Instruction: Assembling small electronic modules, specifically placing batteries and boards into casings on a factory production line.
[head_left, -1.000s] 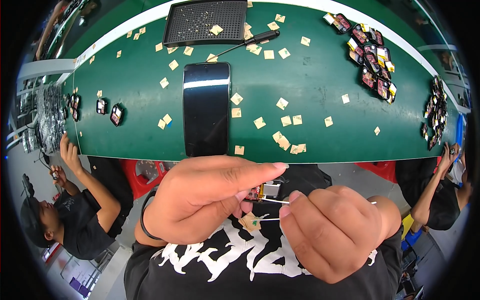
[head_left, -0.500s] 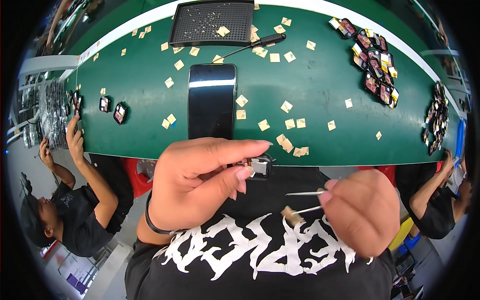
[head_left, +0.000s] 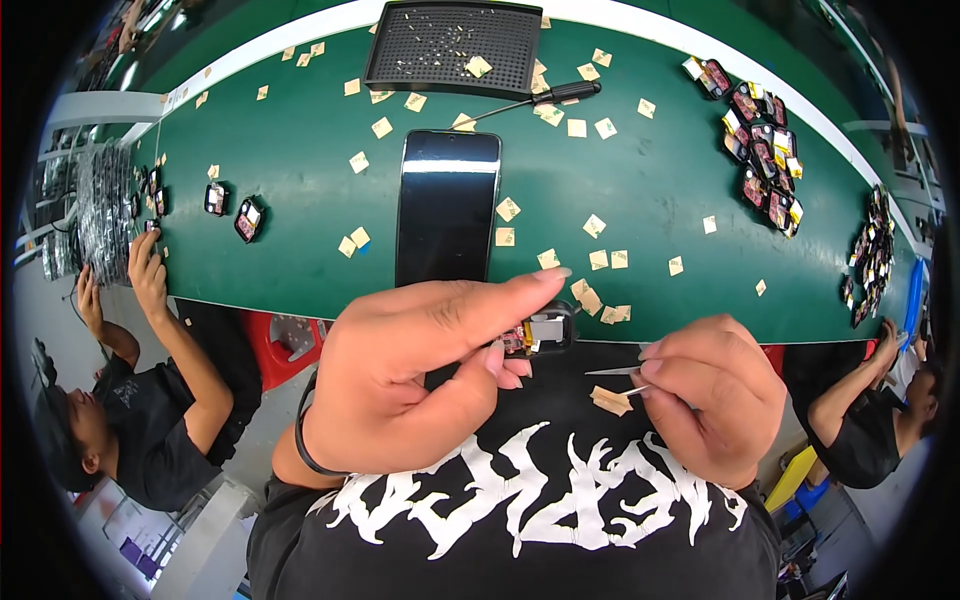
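My left hand [head_left: 420, 375] is closed around a small black device housing [head_left: 566, 322], pinching it between fingers and thumb at the table's near edge. A red circuit board and a silver-grey block show inside the housing. To its right, my right hand [head_left: 715, 400] grips metal tweezers [head_left: 612, 372], whose two tips are spread apart. At the lower tip hangs a small tan paper piece [head_left: 611, 401], apart from the housing and in front of my black shirt.
A dark phone [head_left: 447, 215] lies beyond my left hand. Behind it are a black perforated tray [head_left: 385, 58] and a screwdriver [head_left: 566, 92]. Tan squares [head_left: 594, 226] are scattered about. Open devices [head_left: 765, 150] pile up at right; a co-worker's hand [head_left: 148, 275] is at left.
My right hand has moved up slightly, with the tweezers and tan piece. My left hand and the housing sit a little farther right. The whole table view has shifted right.
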